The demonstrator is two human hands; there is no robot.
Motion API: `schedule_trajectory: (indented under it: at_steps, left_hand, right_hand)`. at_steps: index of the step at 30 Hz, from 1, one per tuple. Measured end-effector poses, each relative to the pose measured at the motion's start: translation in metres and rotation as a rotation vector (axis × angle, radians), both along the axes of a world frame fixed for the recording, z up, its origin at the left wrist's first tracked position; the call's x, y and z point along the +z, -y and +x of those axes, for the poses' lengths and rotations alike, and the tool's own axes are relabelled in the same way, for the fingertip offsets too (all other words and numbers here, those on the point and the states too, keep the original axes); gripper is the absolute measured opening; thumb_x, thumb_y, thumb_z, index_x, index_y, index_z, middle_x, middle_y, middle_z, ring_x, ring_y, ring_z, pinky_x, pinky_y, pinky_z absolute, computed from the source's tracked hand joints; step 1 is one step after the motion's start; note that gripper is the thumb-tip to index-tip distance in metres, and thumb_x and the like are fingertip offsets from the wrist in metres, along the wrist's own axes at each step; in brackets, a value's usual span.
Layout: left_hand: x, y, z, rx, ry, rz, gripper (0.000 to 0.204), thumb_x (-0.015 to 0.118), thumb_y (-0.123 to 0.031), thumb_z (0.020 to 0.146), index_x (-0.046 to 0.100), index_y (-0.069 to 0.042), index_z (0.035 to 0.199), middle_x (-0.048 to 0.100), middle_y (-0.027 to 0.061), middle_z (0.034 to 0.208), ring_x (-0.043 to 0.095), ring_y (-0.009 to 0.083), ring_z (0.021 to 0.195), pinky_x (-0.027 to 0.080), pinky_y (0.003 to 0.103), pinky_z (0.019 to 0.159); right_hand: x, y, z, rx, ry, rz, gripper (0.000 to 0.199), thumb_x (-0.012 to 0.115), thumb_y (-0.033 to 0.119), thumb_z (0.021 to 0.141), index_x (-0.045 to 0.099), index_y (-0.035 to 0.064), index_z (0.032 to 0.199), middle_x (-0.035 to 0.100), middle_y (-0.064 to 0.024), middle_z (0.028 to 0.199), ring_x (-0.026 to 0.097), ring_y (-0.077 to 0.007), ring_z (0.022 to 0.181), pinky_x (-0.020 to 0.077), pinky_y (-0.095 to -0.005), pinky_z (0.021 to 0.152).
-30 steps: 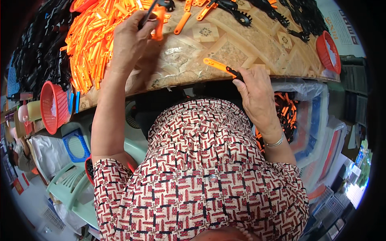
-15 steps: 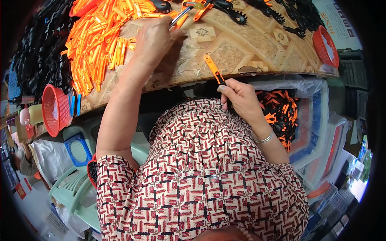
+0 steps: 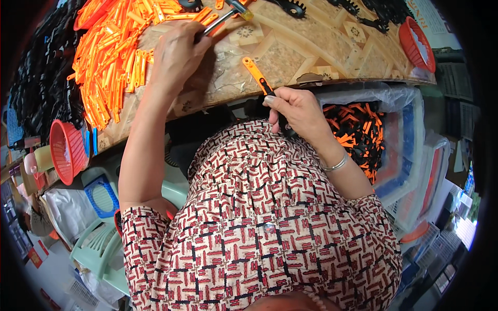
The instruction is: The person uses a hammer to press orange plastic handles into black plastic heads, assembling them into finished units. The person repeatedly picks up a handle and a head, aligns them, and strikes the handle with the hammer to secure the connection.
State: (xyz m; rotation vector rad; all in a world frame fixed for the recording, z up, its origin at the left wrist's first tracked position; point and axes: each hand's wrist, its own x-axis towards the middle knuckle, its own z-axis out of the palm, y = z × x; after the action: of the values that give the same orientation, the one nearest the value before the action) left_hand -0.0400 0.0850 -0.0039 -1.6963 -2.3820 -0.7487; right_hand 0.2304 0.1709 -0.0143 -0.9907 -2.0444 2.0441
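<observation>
My left hand (image 3: 179, 54) is closed around the grip of a small hammer (image 3: 220, 24) above the table. The hammer has a metal shaft and a dark head with a yellow face, pointing away to the right. My right hand (image 3: 298, 111) pinches the black end of an orange-and-black plastic piece (image 3: 257, 75) at the near table edge. Its orange end points forward and left over the tabletop; whether it touches the surface, I cannot tell. Left of my left hand lies a big heap of orange plastic strips (image 3: 111, 62). Several loose orange strips (image 3: 205, 15) lie by the hammer.
Black parts (image 3: 41, 78) are heaped far left, and black toothed pieces (image 3: 290, 7) lie at the back. Red baskets stand at the left (image 3: 67, 150) and right (image 3: 416, 44) table edges. A plastic-lined crate (image 3: 402, 124) of orange-and-black pieces sits right of my lap. A green chair (image 3: 98, 249) stands lower left.
The whole view has shifted a little. My left hand has drawn the hammer slightly nearer, and its head shows more fully. The piece in my right hand has moved slightly forward and left.
</observation>
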Motion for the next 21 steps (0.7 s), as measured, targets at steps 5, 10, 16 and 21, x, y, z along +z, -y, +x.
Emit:
schedule_trajectory:
  at_steps: [5, 10, 16, 21]
  left_hand:
    - [0.036, 0.021, 0.028, -0.141, 0.954, -0.204, 0.025, 0.065, -0.022, 0.097, 0.068, 0.0, 0.11, 0.063, -0.0016, 0.076, 0.054, 0.0022, 0.068, 0.042, 0.02, 0.059]
    - [0.045, 0.013, 0.039, -0.342, 0.866, -0.4, 0.024, 0.069, -0.015, 0.092, 0.07, 0.001, 0.11, 0.064, -0.0014, 0.081, 0.056, 0.0052, 0.072, 0.045, 0.023, 0.065]
    - [0.032, -0.006, 0.052, -0.409, 0.628, -0.352, 0.028, 0.075, -0.014, 0.085, 0.071, 0.001, 0.109, 0.068, 0.005, 0.08, 0.06, 0.0106, 0.074, 0.049, 0.028, 0.071]
    - [0.039, -0.014, 0.055, -0.467, 0.421, -0.284, 0.03, 0.074, -0.012, 0.082, 0.071, 0.0, 0.11, 0.07, 0.015, 0.081, 0.065, 0.0195, 0.071, 0.051, 0.033, 0.069]
  right_hand:
    - [0.002, -0.003, 0.001, 0.012, -0.002, 0.019, 0.031, 0.063, 0.017, 0.098, 0.065, -0.0034, 0.075, 0.066, -0.0052, 0.063, 0.063, -0.0103, 0.051, 0.0482, -0.026, 0.048]
    - [-0.004, -0.006, 0.0, 0.028, -0.012, 0.009, 0.03, 0.064, 0.017, 0.098, 0.066, -0.0034, 0.076, 0.067, -0.0057, 0.062, 0.063, -0.0101, 0.05, 0.0486, -0.0253, 0.047]
    - [0.001, -0.005, -0.001, 0.024, 0.006, 0.024, 0.029, 0.065, 0.018, 0.097, 0.068, -0.0028, 0.077, 0.067, -0.0052, 0.062, 0.063, -0.0098, 0.049, 0.0486, -0.0242, 0.047]
    - [-0.003, -0.007, 0.001, 0.026, -0.008, 0.01, 0.03, 0.065, 0.018, 0.097, 0.067, -0.0024, 0.076, 0.067, -0.0052, 0.062, 0.063, -0.0095, 0.049, 0.0488, -0.0242, 0.047]
